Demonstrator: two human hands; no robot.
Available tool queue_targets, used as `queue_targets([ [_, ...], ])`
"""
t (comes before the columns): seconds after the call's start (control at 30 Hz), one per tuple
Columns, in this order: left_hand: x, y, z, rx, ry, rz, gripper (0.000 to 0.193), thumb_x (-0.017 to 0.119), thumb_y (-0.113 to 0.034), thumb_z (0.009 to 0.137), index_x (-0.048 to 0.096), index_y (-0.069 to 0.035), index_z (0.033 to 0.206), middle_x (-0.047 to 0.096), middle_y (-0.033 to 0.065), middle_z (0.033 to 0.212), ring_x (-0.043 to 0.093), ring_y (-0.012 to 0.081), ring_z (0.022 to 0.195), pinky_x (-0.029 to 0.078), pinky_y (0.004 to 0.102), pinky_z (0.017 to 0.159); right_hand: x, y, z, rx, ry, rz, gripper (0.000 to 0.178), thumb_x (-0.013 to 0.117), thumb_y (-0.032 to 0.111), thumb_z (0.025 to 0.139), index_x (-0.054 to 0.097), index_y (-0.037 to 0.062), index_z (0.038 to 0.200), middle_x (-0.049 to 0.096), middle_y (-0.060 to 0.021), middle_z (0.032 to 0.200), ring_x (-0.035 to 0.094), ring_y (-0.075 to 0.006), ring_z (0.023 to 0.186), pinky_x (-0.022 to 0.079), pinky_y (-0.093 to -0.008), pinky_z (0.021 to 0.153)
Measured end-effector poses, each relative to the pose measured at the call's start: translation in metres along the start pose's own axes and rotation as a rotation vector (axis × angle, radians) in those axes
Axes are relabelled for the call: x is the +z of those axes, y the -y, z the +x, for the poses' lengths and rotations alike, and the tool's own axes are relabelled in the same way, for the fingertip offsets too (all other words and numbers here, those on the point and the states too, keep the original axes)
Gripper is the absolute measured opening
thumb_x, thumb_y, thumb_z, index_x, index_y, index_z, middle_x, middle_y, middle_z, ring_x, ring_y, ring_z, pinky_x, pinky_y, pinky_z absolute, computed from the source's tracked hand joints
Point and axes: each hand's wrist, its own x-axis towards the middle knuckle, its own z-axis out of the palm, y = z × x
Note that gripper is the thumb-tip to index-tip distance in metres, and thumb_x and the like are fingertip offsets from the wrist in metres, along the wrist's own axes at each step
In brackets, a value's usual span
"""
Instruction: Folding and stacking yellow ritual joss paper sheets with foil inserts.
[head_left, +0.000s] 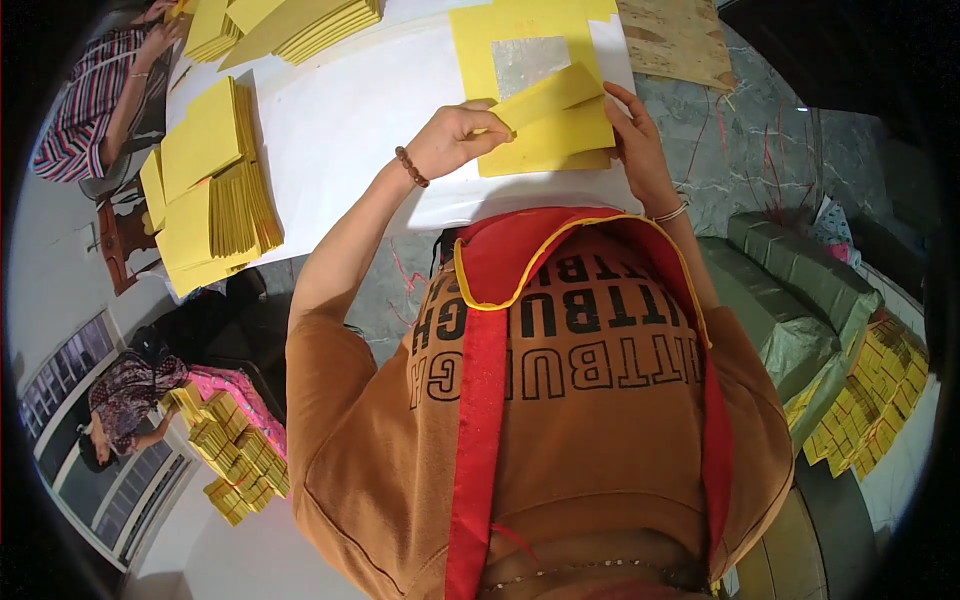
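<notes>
My left hand (455, 142), with a brown bead bracelet on its wrist, pinches the left corner of a folded yellow paper sheet (555, 112) between thumb and fingers. My right hand (640, 145) is at that sheet's right edge, its fingers apart and the thumb close to the paper. Below the folded sheet lie more flat yellow sheets (472, 50), one bearing a silver-grey rectangle (530, 62). All of this rests near the front right edge of a white-covered table (340, 130). Whether the right fingertips touch the paper is hard to see.
Stacks of folded yellow paper (205, 140) stand on the table's left, with more bundles (320, 25) at the back. A plywood board (680, 40) lies beyond the right edge. Green wrapped packages (790, 300) are at right. Two other people (85, 110) work at left.
</notes>
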Motion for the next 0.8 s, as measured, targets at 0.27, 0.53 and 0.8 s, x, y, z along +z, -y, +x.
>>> queue_targets([
  [0.27, 0.014, -0.005, -0.007, 0.157, -0.252, 0.107, 0.019, 0.052, -0.013, 0.088, 0.060, -0.009, 0.105, 0.057, 0.0065, 0.073, 0.052, 0.0154, 0.066, 0.043, 0.0250, 0.061, -0.001, 0.005, -0.010, 0.052, -0.019, 0.146, 0.043, 0.054, 0.021, 0.088, 0.041, 0.0083, 0.127, 0.058, -0.0007, 0.082, 0.051, -0.0050, 0.065, 0.041, -0.0204, 0.060],
  [0.53, 0.017, -0.008, -0.004, -0.032, -0.331, 0.121, 0.021, 0.049, -0.018, 0.090, 0.059, -0.006, 0.105, 0.061, 0.0123, 0.078, 0.057, 0.0213, 0.062, 0.047, 0.0300, 0.060, -0.015, -0.005, -0.009, 0.039, 0.078, -0.013, 0.042, 0.050, 0.020, 0.089, 0.040, 0.0040, 0.127, 0.060, -0.0037, 0.094, 0.057, -0.0109, 0.083, 0.045, -0.0232, 0.067],
  [0.8, 0.015, -0.012, -0.003, -0.077, -0.273, 0.058, 0.018, 0.053, -0.014, 0.087, 0.062, 0.000, 0.093, 0.060, 0.0063, 0.067, 0.051, 0.0108, 0.056, 0.043, 0.0246, 0.054, -0.015, 0.001, -0.022, 0.163, 0.124, 0.240, 0.044, 0.051, 0.020, 0.089, 0.038, 0.0053, 0.129, 0.059, -0.0068, 0.102, 0.061, -0.0171, 0.088, 0.050, -0.0271, 0.069],
])
